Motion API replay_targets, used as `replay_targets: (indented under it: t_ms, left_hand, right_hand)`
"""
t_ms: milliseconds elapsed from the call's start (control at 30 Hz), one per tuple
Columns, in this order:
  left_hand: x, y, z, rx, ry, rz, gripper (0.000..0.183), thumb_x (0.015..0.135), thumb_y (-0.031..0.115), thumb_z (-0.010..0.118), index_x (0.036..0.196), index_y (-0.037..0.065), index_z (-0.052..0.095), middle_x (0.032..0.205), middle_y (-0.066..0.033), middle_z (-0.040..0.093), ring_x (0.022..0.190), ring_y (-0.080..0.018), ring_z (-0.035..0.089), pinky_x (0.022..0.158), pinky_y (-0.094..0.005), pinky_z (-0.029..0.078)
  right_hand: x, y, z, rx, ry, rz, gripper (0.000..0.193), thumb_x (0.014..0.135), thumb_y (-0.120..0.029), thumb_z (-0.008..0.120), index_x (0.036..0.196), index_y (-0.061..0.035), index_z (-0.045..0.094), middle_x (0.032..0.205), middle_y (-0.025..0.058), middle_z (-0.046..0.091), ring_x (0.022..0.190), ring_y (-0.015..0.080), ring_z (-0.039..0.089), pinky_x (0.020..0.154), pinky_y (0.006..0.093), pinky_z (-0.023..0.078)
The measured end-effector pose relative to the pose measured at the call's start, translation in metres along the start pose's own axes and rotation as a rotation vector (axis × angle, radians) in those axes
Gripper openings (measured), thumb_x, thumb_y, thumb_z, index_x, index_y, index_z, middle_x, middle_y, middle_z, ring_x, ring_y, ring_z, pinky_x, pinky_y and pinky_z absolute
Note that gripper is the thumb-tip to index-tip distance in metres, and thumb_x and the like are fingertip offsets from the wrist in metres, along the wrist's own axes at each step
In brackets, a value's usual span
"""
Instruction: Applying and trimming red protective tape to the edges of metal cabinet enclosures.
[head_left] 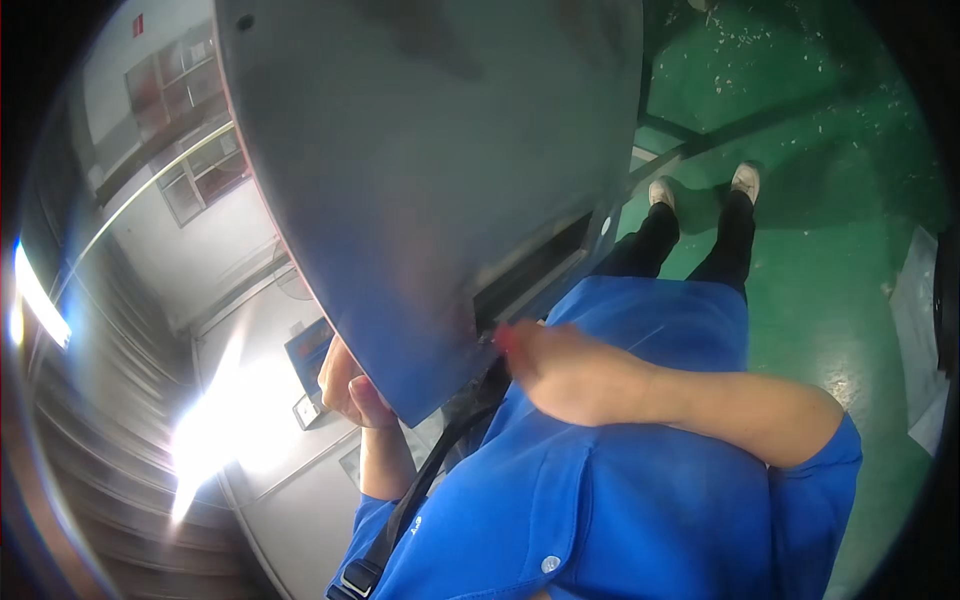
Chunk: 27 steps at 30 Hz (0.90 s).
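A large grey metal panel (420,180) with a blue sheen fills the middle of the view. Near its lower right edge runs a long dark slot (530,265). My left hand (350,388) is by the panel's lower left edge, fingers curled and thumb folded in. The panel partly covers it, so what it grips, if anything, is hidden. My right hand (565,372), blurred by motion, is closed in front of my body beside the slot's lower end. Something bright red shows at its fingertips, too smeared to name.
A dark strap (425,475) with a buckle crosses my blue shirt. Green floor (810,270) with pale flecks lies to the right, with a dark metal frame (740,125) above my shoes. White sheeting (920,335) hangs at the far right. Windows (205,175) and a bright lamp are left.
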<state>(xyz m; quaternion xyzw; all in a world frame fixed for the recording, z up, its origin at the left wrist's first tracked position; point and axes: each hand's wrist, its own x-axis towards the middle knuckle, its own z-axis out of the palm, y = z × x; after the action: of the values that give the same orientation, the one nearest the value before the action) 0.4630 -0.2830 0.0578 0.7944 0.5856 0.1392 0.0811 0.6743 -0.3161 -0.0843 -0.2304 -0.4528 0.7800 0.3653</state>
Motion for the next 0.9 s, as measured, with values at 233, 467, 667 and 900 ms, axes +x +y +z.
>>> replay_targets:
  t_ms: [233,467,667,900]
  left_hand:
    - [0.005,0.003,0.002,-0.041,-0.045,0.058,0.061,0.087,0.045,0.041,0.098,-0.013,0.058,0.080,-0.0206,0.062,0.071,-0.0262,0.062,0.065,-0.0309,0.047]
    - [0.017,0.016,0.010,-0.096,-0.023,0.156,0.054,0.084,0.039,0.049,0.098,-0.013,0.057,0.071,-0.0175,0.059,0.061,-0.0215,0.055,0.055,-0.0278,0.041]
    - [0.020,0.016,0.011,-0.141,-0.016,0.181,0.053,0.083,0.037,0.051,0.099,-0.013,0.057,0.070,-0.0182,0.058,0.058,-0.0204,0.053,0.051,-0.0276,0.039]
    - [0.020,0.015,0.009,-0.147,-0.043,0.196,0.051,0.082,0.035,0.051,0.099,-0.013,0.056,0.072,-0.0198,0.059,0.059,-0.0224,0.055,0.053,-0.0280,0.040]
  right_hand:
    - [0.002,-0.026,-0.024,0.248,-0.143,0.445,0.041,0.093,-0.037,0.031,0.091,0.0010,0.047,0.063,0.0123,0.056,0.049,0.0212,0.051,0.052,0.0330,0.042]
    - [0.013,-0.017,-0.018,0.642,-0.249,0.623,0.039,0.093,-0.040,0.033,0.085,-0.0052,0.049,0.056,0.0047,0.052,0.037,0.0083,0.039,0.035,0.0232,0.027]
    - [0.015,-0.034,-0.016,0.575,-0.254,0.636,0.041,0.092,-0.044,0.032,0.074,-0.0092,0.043,0.050,-0.0004,0.039,0.037,0.0072,0.031,0.031,0.0230,0.022]
    - [0.017,-0.031,-0.015,0.611,-0.267,0.693,0.042,0.091,-0.046,0.030,0.072,-0.0101,0.041,0.049,-0.0024,0.033,0.037,0.0065,0.026,0.032,0.0236,0.016]
